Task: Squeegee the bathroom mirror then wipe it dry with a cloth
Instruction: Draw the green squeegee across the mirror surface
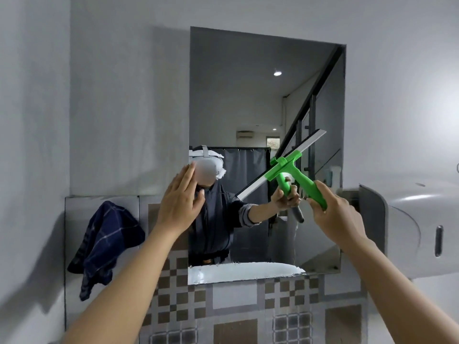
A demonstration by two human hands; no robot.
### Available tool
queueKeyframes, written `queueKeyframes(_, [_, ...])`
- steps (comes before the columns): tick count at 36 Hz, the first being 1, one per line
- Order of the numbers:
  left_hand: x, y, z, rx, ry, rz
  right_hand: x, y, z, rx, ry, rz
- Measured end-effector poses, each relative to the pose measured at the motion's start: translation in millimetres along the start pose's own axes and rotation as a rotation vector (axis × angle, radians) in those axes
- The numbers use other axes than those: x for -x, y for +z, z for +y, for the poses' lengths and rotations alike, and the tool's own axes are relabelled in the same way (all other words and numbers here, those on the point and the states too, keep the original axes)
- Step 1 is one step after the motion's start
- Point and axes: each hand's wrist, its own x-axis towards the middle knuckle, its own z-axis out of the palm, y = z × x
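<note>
Green squeegee [293, 170] gripped by right hand [335, 214], blade tilted against mirror [248, 95] near its right edge, so streaks look likely from uneven contact; left hand [178, 197], open and empty, lies at the left edge; blue cloth [104, 242] hangs left; dispenser [409, 232] crowds right.

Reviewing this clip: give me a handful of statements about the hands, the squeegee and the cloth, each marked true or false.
1. The right hand grips the green plastic squeegee by its handle. True.
2. The dark blue checked cloth is held in the left hand. False: it hangs on the wall left of the frameless rectangular wall mirror; the left hand is open and empty.
3. The squeegee blade sits tilted diagonally. True.
4. The squeegee is at the mirror's top left corner. False: it is at the right side, around mid height.
</note>
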Motion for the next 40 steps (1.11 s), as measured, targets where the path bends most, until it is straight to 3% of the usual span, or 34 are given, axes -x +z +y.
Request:
queueKeyframes(12, [-36, -15, -2, 0.009, 0.032, 0.009, 28, 33, -1, -0.297, 0.136, 0.024])
queueKeyframes(22, [-33, -21, 4, 0.084, 0.033, 0.020, 58, 43, -19, -0.544, 0.358, 0.043])
queueKeyframes(31, [-34, -28, 3, 0.071, 0.032, -0.013, 75, 59, -80, -0.692, 0.552, 0.032])
queueKeyframes(40, [-35, -38, -10, 0.101, 0.084, -0.089, 92, 80, -137, -0.778, 0.627, 0.052])
